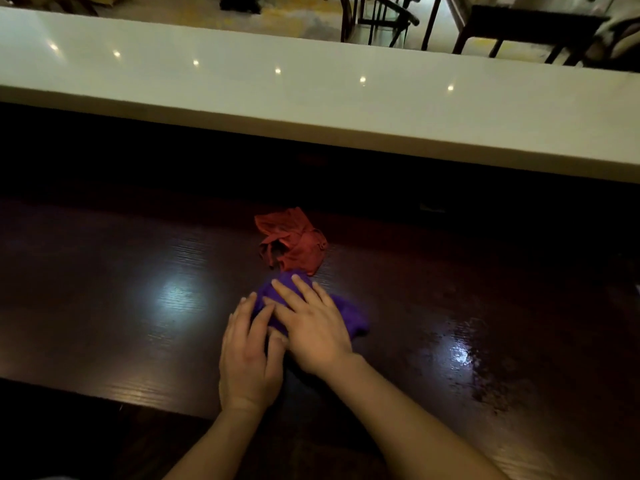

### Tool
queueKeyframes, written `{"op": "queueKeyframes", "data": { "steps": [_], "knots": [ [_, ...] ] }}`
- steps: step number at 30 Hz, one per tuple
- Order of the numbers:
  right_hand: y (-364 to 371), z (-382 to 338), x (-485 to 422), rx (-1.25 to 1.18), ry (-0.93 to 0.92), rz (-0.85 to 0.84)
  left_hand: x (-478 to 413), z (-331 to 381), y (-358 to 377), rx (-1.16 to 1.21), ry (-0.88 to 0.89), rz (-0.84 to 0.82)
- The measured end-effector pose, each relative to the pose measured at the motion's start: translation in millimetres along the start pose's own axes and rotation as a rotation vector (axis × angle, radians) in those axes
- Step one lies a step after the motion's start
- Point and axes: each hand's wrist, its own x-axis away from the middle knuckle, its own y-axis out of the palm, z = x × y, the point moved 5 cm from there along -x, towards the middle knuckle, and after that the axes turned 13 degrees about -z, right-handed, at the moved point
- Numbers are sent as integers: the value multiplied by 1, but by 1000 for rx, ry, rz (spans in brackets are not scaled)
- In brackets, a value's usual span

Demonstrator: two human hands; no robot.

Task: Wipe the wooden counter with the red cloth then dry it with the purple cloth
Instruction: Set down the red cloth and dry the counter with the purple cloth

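Note:
The dark wooden counter [138, 306] fills the lower half of the head view. A crumpled red cloth [294, 245] lies loose on it near the middle. Just in front of it a bunched purple cloth [349, 315] sits under both of my hands. My right hand [313, 327] lies flat on top of the purple cloth with fingers spread. My left hand [247, 355] presses on the cloth's left edge, fingers laid over it. A wet, streaky patch [485, 368] glistens on the counter to the right.
A raised white ledge [311, 98] runs along the back of the counter. Beyond it stand dark chairs [381, 19] and a table [533, 22] on a pale floor. The counter's front edge [104, 393] drops off at the lower left.

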Motion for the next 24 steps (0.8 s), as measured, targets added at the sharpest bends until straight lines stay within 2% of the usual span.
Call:
{"op": "queueKeyframes", "data": {
  "steps": [4, 7, 11, 13, 14, 17, 19, 20, 24],
  "knots": [
    [37, 14, 95, 8, -67, 59, -2, 2, 3, -116, 35, -46],
    [50, 53, 154, 9, -6, 59, -5, 5, 10, -247, 19, -133],
    [19, 114, 142, -29, 360, 134, -4, 7, 18, -375, 28, -229],
    [13, 115, 125, -110, 535, 141, -4, 8, 22, -433, 32, -278],
    [14, 104, 122, -115, 558, 143, -4, 8, 24, -461, 37, -303],
    [41, 55, 142, -48, 325, 133, -3, 10, 28, -532, 67, -352],
    [48, 60, 173, -19, 236, 91, -2, 10, 29, -573, 65, -370],
    [49, 77, 189, -13, 279, 91, -2, 11, 30, -582, 55, -372],
    [37, 147, 228, -88, 717, 165, -1, 29, 45, -548, -8, -382]
  ]
}}
